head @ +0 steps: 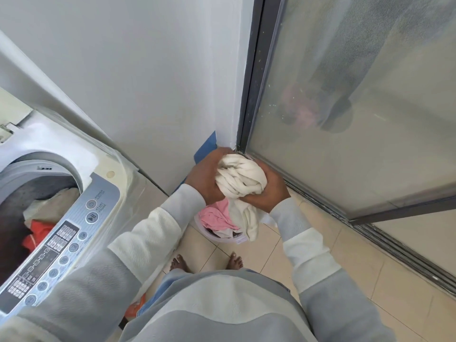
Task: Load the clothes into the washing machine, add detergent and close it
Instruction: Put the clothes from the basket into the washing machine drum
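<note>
A bunched cream-white garment (pixel 240 178) is held between both hands above the laundry basket (pixel 223 239) on the floor. My left hand (pixel 208 175) grips its left side and my right hand (pixel 267 192) grips its right side and underside. A tail of the cloth hangs down over the basket, which holds pink and dark clothes (pixel 214 217). At the left stands the top-loading washing machine (pixel 98 191) with its drum open. Beige and orange-red clothes (pixel 42 218) lie inside the drum. No detergent is in view.
The machine's control panel (pixel 56 253) faces me at lower left. A white wall (pixel 160 82) rises ahead, with a frosted sliding glass door (pixel 357 107) and its floor track at the right. My bare feet stand on beige tiles (pixel 370 280) just before the basket.
</note>
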Motion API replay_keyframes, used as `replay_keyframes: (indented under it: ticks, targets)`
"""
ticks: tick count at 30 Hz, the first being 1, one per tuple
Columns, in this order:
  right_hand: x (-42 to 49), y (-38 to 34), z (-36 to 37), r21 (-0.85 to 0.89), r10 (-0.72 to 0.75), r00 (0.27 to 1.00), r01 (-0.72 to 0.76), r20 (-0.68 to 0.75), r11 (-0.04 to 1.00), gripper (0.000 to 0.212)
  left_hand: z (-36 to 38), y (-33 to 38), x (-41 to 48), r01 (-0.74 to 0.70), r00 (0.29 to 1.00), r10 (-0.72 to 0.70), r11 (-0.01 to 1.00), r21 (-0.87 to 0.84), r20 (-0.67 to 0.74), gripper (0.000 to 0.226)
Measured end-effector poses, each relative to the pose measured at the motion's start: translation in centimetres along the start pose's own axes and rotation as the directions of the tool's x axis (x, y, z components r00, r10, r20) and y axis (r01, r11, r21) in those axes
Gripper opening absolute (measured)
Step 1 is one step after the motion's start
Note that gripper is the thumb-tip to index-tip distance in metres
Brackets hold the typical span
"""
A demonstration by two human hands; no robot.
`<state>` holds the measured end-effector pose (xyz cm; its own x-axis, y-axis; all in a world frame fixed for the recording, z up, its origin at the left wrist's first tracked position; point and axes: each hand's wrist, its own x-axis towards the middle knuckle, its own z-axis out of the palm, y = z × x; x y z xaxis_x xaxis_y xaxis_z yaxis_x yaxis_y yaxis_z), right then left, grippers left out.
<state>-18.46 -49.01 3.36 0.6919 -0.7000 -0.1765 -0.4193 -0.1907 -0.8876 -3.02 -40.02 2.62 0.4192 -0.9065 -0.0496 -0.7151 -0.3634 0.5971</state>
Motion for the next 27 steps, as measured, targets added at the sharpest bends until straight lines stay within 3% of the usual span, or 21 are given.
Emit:
replay_keyframes:
  ticks: [3, 4, 6, 9, 10, 12, 13, 15, 16, 18, 20, 21, 22, 24, 25, 27]
  targets:
    - [-0.3, -0.6, -0.1, -0.219, -0.092, 0.991, 0.068, -0.097, 0.973, 0.064, -0.3, -0.8, 0.3, -0.130, 0.984, 0.115, 0.986, 0.107, 0.136, 0.110]
    - [-0.3, -1.0, 0.0, -0.262, -0.109, 0.988, 0.077, -0.110, 0.962, 0.064, -0.3, -0.1, 0.0, -0.148, 0.983, 0.134, 0.983, 0.113, 0.122, 0.119]
    - [-0.5, -1.8, 0.3, -0.263, -0.144, 0.981, 0.105, -0.133, 0.959, 0.066, 0.3, 0.9, -0.4, -0.113, 0.993, 0.114, 0.990, 0.080, -0.011, 0.102]
    - [-1.2, -2.3, -0.1, -0.137, -0.137, 0.985, 0.122, -0.105, 0.983, 0.074, 0.2, 0.6, 0.5, 0.066, 0.986, -0.049, 0.993, 0.101, -0.161, 0.037]
    - [-1.5, -2.3, -0.7, -0.066, -0.125, 0.988, 0.119, -0.089, 0.991, 0.079, -0.3, 0.6, 0.6, 0.125, 0.974, -0.099, 0.985, 0.121, -0.205, 0.026]
    - [-1.9, -2.1, -1.8, -0.064, -0.154, 0.982, 0.148, -0.108, 0.987, 0.090, -0.7, 0.8, 0.4, 0.134, 0.960, -0.161, 0.983, -0.129, -0.229, 0.025]
    - [-2.0, -2.0, -2.2, -0.143, -0.168, 0.978, 0.150, -0.125, 0.978, 0.098, -1.0, 1.3, -0.1, 0.130, 0.959, -0.205, 0.932, -0.339, -0.197, 0.031]
    - [-1.7, -1.4, -2.2, -0.240, -0.157, 0.984, 0.133, -0.084, 0.962, 0.121, -2.0, 2.9, -1.1, 0.139, 0.958, -0.276, 0.690, -0.710, -0.081, 0.034]
    - [-1.5, -1.4, -1.7, -0.195, -0.136, 0.990, 0.126, -0.039, 0.973, 0.129, -1.9, 3.4, -1.4, 0.150, 0.953, -0.302, 0.552, -0.820, -0.029, 0.031]
    - [-1.3, -1.8, -0.8, -0.003, -0.135, 0.991, 0.135, 0.022, 0.991, 0.123, -1.1, 4.3, -1.4, 0.239, 0.934, -0.349, 0.437, -0.867, 0.081, 0.023]
    - [-1.0, -2.3, -0.5, 0.097, -0.157, 0.987, 0.160, -0.039, 0.982, 0.075, 0.0, 4.4, -1.7, 0.320, 0.897, -0.426, 0.437, -0.841, 0.120, 0.026]
    - [-1.2, -2.9, -0.5, 0.133, -0.138, 0.987, 0.148, -0.084, 0.980, 0.062, 0.3, 4.5, -1.9, 0.313, 0.898, -0.421, 0.416, -0.854, 0.124, 0.020]
    - [-1.0, -3.3, -0.4, 0.187, -0.105, 0.986, 0.128, -0.131, 0.974, 0.063, 0.4, 4.1, -1.9, 0.288, 0.919, -0.376, 0.429, -0.857, 0.121, 0.019]
    - [-1.2, -3.1, -0.6, 0.262, -0.038, 0.984, 0.083, -0.173, 0.961, 0.063, 0.2, 2.4, -1.3, 0.202, 0.976, -0.190, 0.575, -0.793, 0.110, 0.063]
    - [-1.4, -2.8, -0.7, 0.258, -0.034, 0.986, 0.076, -0.163, 0.963, 0.061, -0.4, 1.8, -1.0, 0.188, 0.982, -0.122, 0.640, -0.745, 0.143, 0.081]
    - [-1.3, -2.8, -0.7, 0.146, -0.018, 0.994, 0.034, -0.107, 0.989, 0.060, -1.2, 0.4, -0.5, 0.135, 0.980, -0.017, 0.781, -0.610, 0.196, 0.096]
